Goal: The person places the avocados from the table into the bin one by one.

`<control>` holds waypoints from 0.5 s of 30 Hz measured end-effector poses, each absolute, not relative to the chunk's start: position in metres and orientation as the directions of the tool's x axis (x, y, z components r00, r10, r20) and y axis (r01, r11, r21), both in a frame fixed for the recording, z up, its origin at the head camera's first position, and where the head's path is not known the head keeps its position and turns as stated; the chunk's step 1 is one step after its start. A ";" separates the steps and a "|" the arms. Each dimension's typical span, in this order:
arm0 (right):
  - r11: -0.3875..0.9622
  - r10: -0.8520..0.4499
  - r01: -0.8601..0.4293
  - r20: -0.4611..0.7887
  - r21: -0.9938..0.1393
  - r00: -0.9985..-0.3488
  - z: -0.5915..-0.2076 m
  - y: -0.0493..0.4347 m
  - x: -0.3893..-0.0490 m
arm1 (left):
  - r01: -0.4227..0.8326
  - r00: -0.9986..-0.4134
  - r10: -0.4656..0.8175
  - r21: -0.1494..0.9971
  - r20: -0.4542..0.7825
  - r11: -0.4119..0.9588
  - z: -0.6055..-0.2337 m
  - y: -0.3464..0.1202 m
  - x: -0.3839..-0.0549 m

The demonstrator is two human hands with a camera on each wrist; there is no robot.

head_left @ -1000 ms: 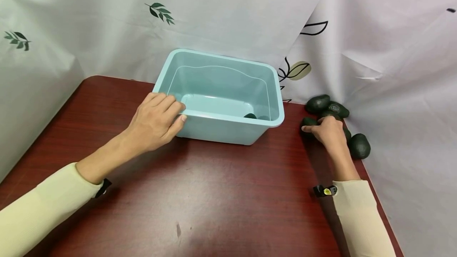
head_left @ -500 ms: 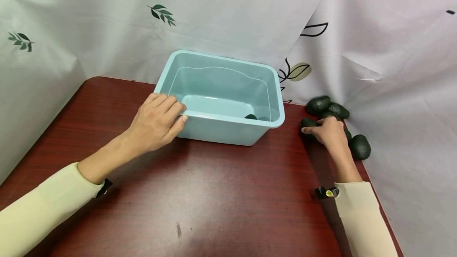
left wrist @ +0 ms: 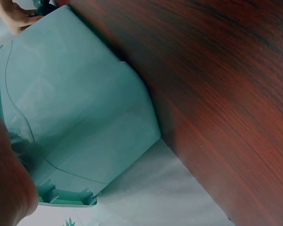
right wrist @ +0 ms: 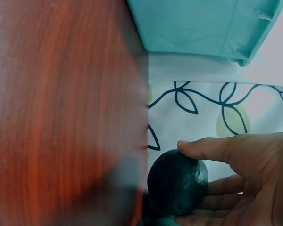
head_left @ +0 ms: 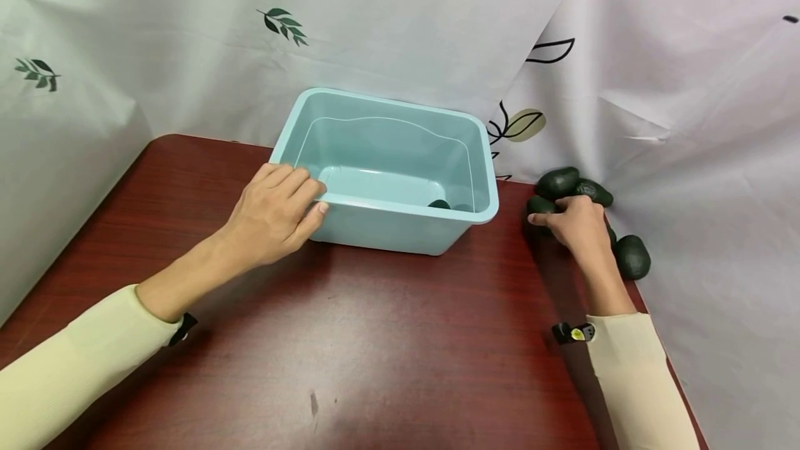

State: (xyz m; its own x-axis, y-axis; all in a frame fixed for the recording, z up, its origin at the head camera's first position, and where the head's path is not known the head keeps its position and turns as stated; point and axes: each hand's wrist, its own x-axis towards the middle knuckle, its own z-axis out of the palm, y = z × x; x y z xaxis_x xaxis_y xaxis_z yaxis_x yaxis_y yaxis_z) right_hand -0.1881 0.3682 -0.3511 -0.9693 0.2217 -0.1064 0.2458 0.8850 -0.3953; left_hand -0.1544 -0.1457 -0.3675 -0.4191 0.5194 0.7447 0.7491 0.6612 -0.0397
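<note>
My left hand (head_left: 275, 210) grips the front left corner of a light blue plastic tub's rim (head_left: 406, 209), thumb outside and fingers over the edge. The left wrist view shows the tub's outer wall (left wrist: 85, 103) beside part of that hand (left wrist: 9, 179). At the right, my right hand (head_left: 581, 228) holds a dark green avocado (head_left: 540, 206) within a small pile. From the right wrist, the thumb lies on top of this avocado (right wrist: 174, 181) and the fingers curl behind it. One avocado (head_left: 439, 204) shows inside the tub, partly hidden by its front wall.
More avocados lie around the right hand: one behind (head_left: 558, 182), one against the curtain (head_left: 594, 192), one near the right table edge (head_left: 632, 257). Another is mostly covered by the hand. A leaf-printed white curtain (head_left: 400, 33) borders the reddish-brown table (head_left: 375, 339).
The right hand has risen slightly, and the avocado at its thumb has shifted up a little with it. My left hand stays on the tub rim.
</note>
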 end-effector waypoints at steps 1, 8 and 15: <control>0.885 0.222 0.245 -0.104 -0.396 -0.969 -0.350 0.367 -0.189 | 0.749 -0.419 0.519 -0.040 0.745 0.662 -0.367 -0.146 -0.154; 0.882 0.235 0.256 -0.101 -0.396 -0.967 -0.341 0.363 -0.191 | 0.749 -0.419 0.520 -0.040 0.744 0.661 -0.367 -0.146 -0.154; 0.884 0.231 0.252 -0.101 -0.394 -0.968 -0.334 0.357 -0.191 | 0.749 -0.421 0.523 -0.041 0.741 0.661 -0.366 -0.146 -0.153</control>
State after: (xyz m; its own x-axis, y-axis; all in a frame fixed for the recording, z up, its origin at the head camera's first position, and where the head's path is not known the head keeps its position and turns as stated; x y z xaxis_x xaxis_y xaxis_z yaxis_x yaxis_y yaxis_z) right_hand -0.1908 0.3573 -0.3344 -0.9676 0.2311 -0.1013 0.2523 0.8840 -0.3936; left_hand -0.1534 -0.1462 -0.3662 -0.4212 0.5233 0.7408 0.7492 0.6611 -0.0411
